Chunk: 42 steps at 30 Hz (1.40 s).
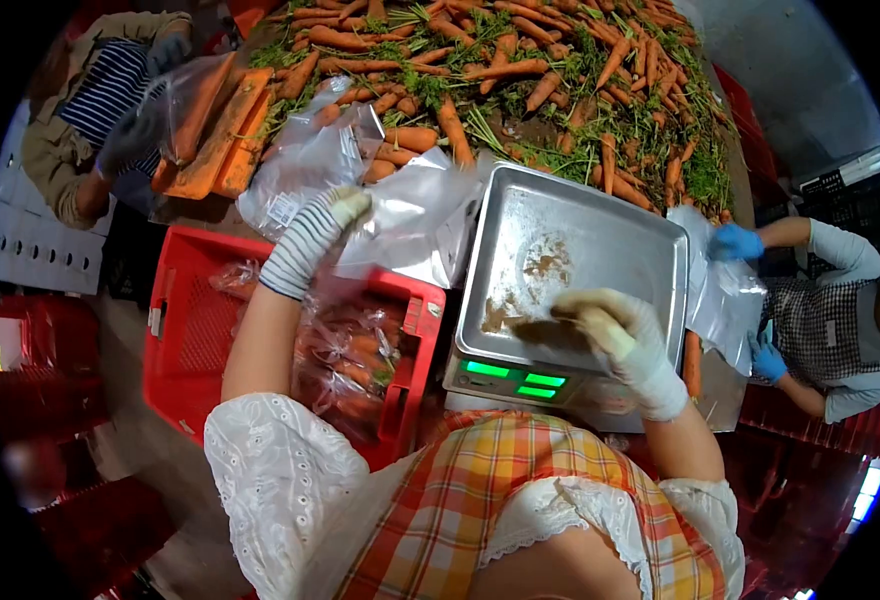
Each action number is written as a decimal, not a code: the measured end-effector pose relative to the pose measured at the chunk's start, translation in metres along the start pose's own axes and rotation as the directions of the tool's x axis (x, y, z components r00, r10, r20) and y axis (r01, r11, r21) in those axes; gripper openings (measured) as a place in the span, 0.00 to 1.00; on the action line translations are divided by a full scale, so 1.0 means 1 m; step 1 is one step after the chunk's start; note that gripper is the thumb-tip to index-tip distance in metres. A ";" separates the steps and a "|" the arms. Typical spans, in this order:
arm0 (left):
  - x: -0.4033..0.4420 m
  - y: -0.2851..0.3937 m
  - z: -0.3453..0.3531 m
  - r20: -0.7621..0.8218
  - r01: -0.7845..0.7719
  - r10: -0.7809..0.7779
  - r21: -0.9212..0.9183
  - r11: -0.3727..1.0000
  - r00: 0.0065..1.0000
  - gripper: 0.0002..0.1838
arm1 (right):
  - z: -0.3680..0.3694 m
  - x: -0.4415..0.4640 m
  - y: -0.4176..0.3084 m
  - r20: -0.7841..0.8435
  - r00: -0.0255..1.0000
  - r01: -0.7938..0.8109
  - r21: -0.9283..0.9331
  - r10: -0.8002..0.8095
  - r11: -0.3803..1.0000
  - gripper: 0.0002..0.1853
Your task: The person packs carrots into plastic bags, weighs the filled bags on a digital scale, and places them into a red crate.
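Observation:
My left hand (332,218), in a pale glove with a striped cuff, has its fingers closed on the edge of a transparent plastic bag (410,215). More plastic bags (295,185) lie beside it, one with a white label. Over the front of the weighing scale (585,235) hovers my right hand (625,345), also gloved, with its fingers loosely bent and apart and nothing seen in them. Brown dirt marks the scale's metal pan, and its green displays (512,380) are lit. Below my left arm, a red crate (185,330) holds bagged carrots (355,360).
A big heap of carrots (520,70) with green tops covers the table behind the scale. At the left, a co-worker's gloved hand (130,140) is at a bag by an orange scoop (200,175). Another person's blue-gloved hand (735,243) handles plastic bags (720,295) at the right.

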State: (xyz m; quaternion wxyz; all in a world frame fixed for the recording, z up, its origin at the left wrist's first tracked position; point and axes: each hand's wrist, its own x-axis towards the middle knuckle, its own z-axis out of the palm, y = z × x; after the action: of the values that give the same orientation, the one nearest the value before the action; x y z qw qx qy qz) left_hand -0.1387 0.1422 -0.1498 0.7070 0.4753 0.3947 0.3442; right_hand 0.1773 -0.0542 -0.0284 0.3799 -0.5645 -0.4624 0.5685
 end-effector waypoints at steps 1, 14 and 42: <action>-0.010 0.026 0.029 -0.111 -0.039 0.021 -0.166 0.985 0.994 0.16 | 0.009 0.015 -0.006 0.130 0.987 -0.107 0.083 0.095 0.991 0.22; 0.041 -0.068 0.033 0.072 -0.071 0.073 0.997 -0.012 0.995 0.25 | 0.019 0.110 -0.002 -0.160 0.987 0.079 0.395 -0.017 0.915 0.12; -0.048 0.006 0.238 0.393 0.454 -0.349 -0.214 0.865 0.851 0.15 | -0.137 0.014 0.050 -0.154 0.968 0.248 0.454 -0.198 0.856 0.33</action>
State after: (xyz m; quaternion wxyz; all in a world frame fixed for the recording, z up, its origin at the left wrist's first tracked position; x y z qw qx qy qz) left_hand 0.0494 0.0070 -0.0768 0.8847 0.3208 0.3007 0.1549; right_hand 0.3166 -0.0416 -0.0714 0.5914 -0.4263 -0.3534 0.5862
